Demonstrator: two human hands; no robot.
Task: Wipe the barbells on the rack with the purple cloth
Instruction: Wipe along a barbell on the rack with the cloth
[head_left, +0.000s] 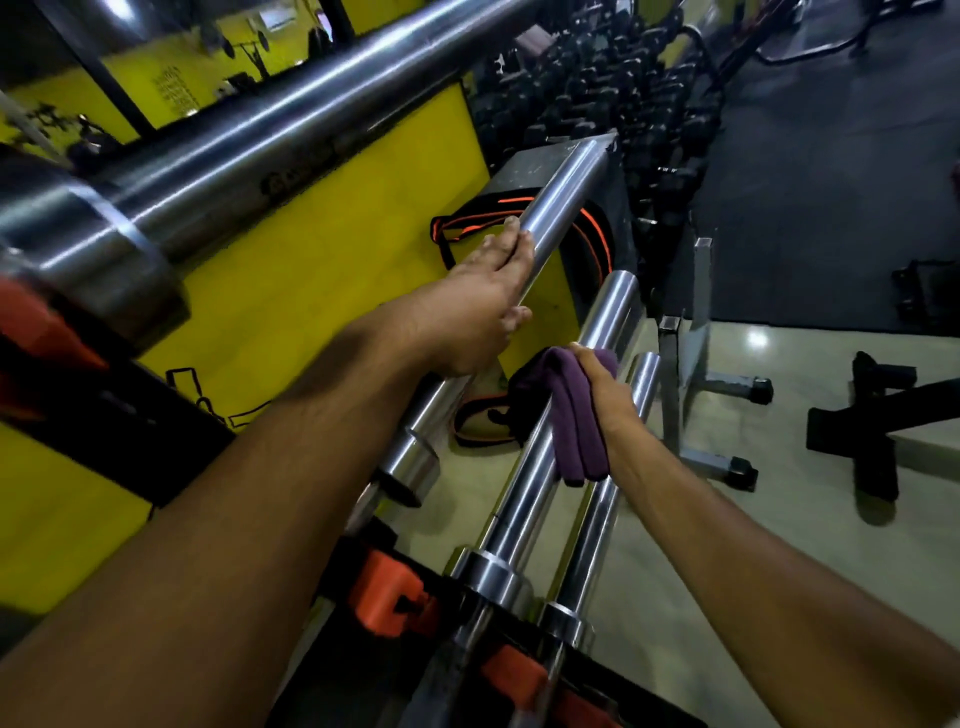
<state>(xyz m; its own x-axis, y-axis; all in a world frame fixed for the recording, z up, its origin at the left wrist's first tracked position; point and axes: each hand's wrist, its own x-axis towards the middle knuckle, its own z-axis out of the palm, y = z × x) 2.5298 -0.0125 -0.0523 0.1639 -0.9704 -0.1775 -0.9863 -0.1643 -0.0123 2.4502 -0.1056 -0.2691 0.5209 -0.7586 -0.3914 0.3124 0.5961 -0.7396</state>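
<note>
- Your right hand (605, 400) has the purple cloth (569, 415) folded over the middle barbell sleeve (524, 483), fingers closed around cloth and steel together — the cloth sits about midway along the sleeve, between its free end and the collar (488, 569) near the rack.
- Your left hand (483, 306) lies on the next barbell (558, 208) to the left, fingers flat along the top and thumb tucked below: a steadying hold, not a tight fist.
- To wipe well, I'd keep the cloth wrapped as far round the sleeve as it will go and run it the full length, twisting the wrist so the underside gets covered too.
- Press evenly; a loose fold will likely skate over the chrome.
- Watch the neighbouring thin barbell (608, 488) — it lies just beside your right knuckles, so there is little side room there.
- Towards the free end of the sleeve the path looks open; towards you the collar and the orange rack holders (384, 597) stop the stroke.
- A big barbell (249, 135) hangs close overhead at the upper left, so lift your arms with care.
</note>
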